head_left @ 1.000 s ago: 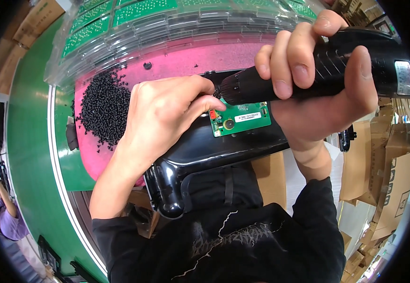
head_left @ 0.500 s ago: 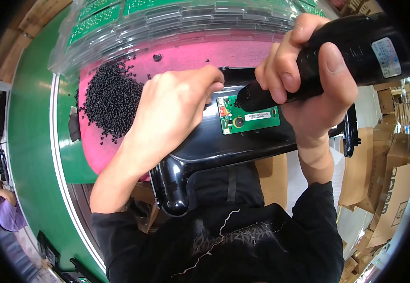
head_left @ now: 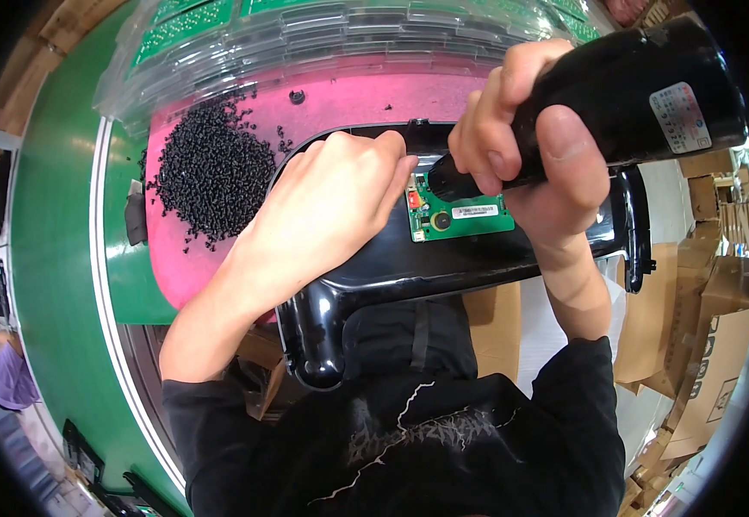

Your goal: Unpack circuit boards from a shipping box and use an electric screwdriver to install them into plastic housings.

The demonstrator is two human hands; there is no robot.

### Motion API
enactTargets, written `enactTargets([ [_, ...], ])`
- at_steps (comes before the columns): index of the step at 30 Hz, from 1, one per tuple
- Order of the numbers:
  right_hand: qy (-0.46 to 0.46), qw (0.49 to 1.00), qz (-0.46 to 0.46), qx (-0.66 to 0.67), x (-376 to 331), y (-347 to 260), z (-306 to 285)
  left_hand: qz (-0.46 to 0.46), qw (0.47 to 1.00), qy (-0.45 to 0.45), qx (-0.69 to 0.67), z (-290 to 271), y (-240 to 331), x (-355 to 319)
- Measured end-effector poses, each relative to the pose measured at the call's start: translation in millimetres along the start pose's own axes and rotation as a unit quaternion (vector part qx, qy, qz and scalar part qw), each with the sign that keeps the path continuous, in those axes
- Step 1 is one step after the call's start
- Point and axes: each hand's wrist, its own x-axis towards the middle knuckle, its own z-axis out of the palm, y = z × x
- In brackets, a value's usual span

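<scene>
My right hand (head_left: pixel 551 168) is wrapped round a thick black electric screwdriver (head_left: pixel 628 99), which lies tilted with its body to the upper right. The screwdriver's nose is over the upper left part of a green circuit board (head_left: pixel 473 226), and its tip is hidden. Beneath the board is a glossy black plastic housing (head_left: pixel 443 274). My left hand (head_left: pixel 331 189) is closed, thumb against bent fingers, beside the board's upper left corner. Whatever its fingertips may hold cannot be seen.
Left of my left hand, a heap of small black screws (head_left: pixel 211 177) lies on a pink mat (head_left: pixel 172 280). Stacked clear plastic trays (head_left: pixel 305 47) with green boards stand behind. Cardboard boxes (head_left: pixel 710 370) are at the right. Another person's purple sleeve (head_left: pixel 12 379) shows far left.
The screwdriver and my right hand have shifted a little to the left. My left hand has moved slightly right and nearer, its fingertips now lower beside the board's corner.
</scene>
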Motion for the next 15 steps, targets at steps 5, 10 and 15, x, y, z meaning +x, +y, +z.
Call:
enactTargets([
  [5,-0.018,1.0,-0.004,0.018,4,7,0,0.094,0.993,0.048,-0.043,4,-10,1],
  [10,-0.067,0.994,0.009,0.082,12,14,-8,0.112,0.99,0.032,-0.079,7,-11,3],
  [15,-0.04,0.996,-0.001,0.074,9,13,-6,0.077,0.993,-0.003,-0.088,2,-5,2],
])
